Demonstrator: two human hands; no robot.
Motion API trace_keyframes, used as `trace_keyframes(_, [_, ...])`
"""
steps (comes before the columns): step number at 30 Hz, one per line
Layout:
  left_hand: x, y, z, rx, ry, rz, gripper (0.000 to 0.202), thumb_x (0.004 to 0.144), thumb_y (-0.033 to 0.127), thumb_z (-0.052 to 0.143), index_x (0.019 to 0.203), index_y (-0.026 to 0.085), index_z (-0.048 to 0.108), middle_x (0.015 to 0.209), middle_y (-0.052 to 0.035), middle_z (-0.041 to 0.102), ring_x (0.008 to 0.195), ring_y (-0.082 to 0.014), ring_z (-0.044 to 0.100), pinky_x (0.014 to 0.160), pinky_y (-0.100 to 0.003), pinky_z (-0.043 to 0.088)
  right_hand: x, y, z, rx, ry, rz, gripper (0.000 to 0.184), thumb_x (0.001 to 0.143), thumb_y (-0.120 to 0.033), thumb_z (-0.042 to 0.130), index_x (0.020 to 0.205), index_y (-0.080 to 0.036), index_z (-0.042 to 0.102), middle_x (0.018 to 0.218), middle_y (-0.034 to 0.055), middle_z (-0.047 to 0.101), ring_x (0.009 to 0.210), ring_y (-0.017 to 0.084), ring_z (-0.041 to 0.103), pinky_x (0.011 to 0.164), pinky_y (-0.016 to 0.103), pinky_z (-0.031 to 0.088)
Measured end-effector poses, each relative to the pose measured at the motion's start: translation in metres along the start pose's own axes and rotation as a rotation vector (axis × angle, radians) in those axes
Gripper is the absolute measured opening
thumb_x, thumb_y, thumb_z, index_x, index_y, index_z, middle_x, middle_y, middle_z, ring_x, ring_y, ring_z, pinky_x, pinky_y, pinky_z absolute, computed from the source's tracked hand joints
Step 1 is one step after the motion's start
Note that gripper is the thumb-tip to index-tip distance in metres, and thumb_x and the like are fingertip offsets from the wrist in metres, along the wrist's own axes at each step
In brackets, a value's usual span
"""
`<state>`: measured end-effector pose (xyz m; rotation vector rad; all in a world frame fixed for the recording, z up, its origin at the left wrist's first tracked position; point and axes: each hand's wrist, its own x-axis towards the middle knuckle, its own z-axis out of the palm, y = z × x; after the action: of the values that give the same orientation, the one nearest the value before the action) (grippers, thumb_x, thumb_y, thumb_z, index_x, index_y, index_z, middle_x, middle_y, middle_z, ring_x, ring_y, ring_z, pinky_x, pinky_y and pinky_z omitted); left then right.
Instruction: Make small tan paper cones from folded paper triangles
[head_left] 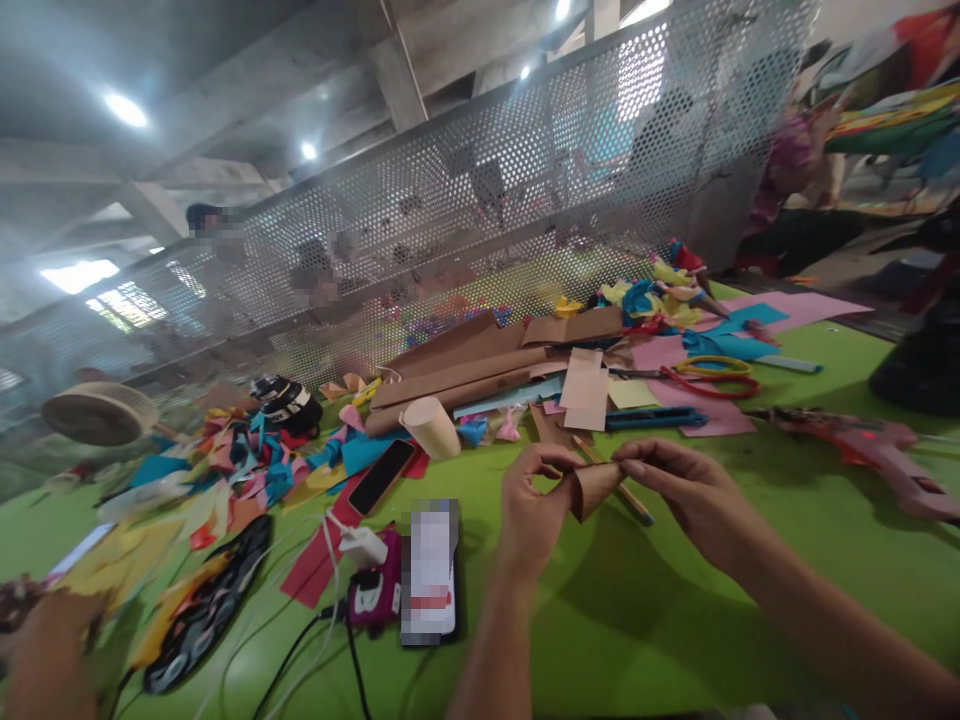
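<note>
Between both hands, above the green table point(570, 650), is a small piece of brown paper point(596, 488) curled into a cone-like shape. My left hand point(536, 500) pinches its left end with thumb and fingers. At its upper right corner, my right hand point(679, 490) grips the paper between thumb and fingertips. Just behind the paper lies a pencil point(637, 505), partly covered by it. A pale paper roll point(431, 428) stands tilted beyond my left hand. The pink glue gun point(874, 450) lies to the right of my right hand.
Scissors point(709, 378), brown paper sheets point(465, 375) and coloured scraps lie along the back by a perforated metal screen point(525, 180). Phones point(382, 475), a purple power adapter point(375, 590) and cables are on the left. Another person's arm point(52, 650) reaches in at lower left.
</note>
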<state>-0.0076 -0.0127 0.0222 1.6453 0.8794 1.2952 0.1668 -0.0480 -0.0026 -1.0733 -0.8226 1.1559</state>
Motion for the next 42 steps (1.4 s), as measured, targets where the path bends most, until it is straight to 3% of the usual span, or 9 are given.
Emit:
trace_keyframes(7, [-0.001,0.003,-0.001,-0.043,-0.043,-0.028,0.01,0.074,0.012,0.067,0.078,0.021,0.071,0.085,-0.0025,0.074,0.084,-0.0179,0.065,0.076,-0.028,0.047,-0.004,-0.003,0.001,-0.132,-0.074,-0.138,0.041,0.066,-0.059,0.084,0.089,-0.025,0.078,0.086,0.0051,0.07,0.076,0.02,0.063,0.063,0.03,0.05])
trace_keyframes(12, [-0.001,0.002,0.0,-0.046,-0.05,-0.021,0.011,0.073,0.012,0.066,0.077,0.021,0.072,0.083,-0.0028,0.074,0.082,-0.0179,0.065,0.077,-0.028,0.047,-0.007,-0.008,0.003,-0.242,-0.146,-0.281,0.033,0.073,-0.056,0.079,0.089,-0.027,0.08,0.097,0.0074,0.067,0.089,0.024,0.065,0.077,0.035,0.056])
trace_keyframes(17, [0.0,0.007,0.001,-0.057,-0.046,-0.035,0.01,0.072,0.012,0.067,0.074,0.021,0.071,0.08,-0.0018,0.073,0.078,-0.0166,0.064,0.076,-0.028,0.047,-0.007,-0.01,0.004,-0.272,-0.185,-0.299,0.031,0.076,-0.055,0.078,0.09,-0.027,0.08,0.095,0.0074,0.066,0.093,0.025,0.065,0.083,0.037,0.055])
trace_keyframes(28, [-0.003,-0.001,0.003,-0.005,-0.003,-0.084,0.011,0.075,0.012,0.065,0.082,0.019,0.069,0.08,-0.0013,0.07,0.076,-0.0151,0.062,0.074,-0.027,0.046,-0.006,-0.005,0.001,-0.315,-0.207,-0.324,0.03,0.077,-0.054,0.077,0.089,-0.026,0.077,0.093,0.0066,0.065,0.087,0.024,0.063,0.071,0.033,0.053])
trace_keyframes(35, [-0.002,-0.004,0.005,0.012,0.001,-0.041,0.016,0.072,0.011,0.067,0.085,0.02,0.065,0.08,-0.0006,0.069,0.075,-0.0146,0.062,0.073,-0.026,0.046,-0.008,-0.004,0.002,-0.378,-0.189,-0.387,0.031,0.078,-0.052,0.076,0.101,-0.031,0.078,0.111,0.0089,0.063,0.113,0.03,0.059,0.098,0.043,0.051])
trace_keyframes(42, [-0.003,-0.005,0.005,0.036,-0.044,-0.025,0.023,0.074,0.011,0.068,0.094,0.021,0.064,0.086,-0.0016,0.07,0.079,-0.0151,0.064,0.074,-0.027,0.046,-0.012,-0.008,0.005,-0.404,-0.22,-0.411,0.026,0.084,-0.051,0.071,0.101,-0.034,0.079,0.114,0.0086,0.062,0.116,0.028,0.059,0.096,0.04,0.053])
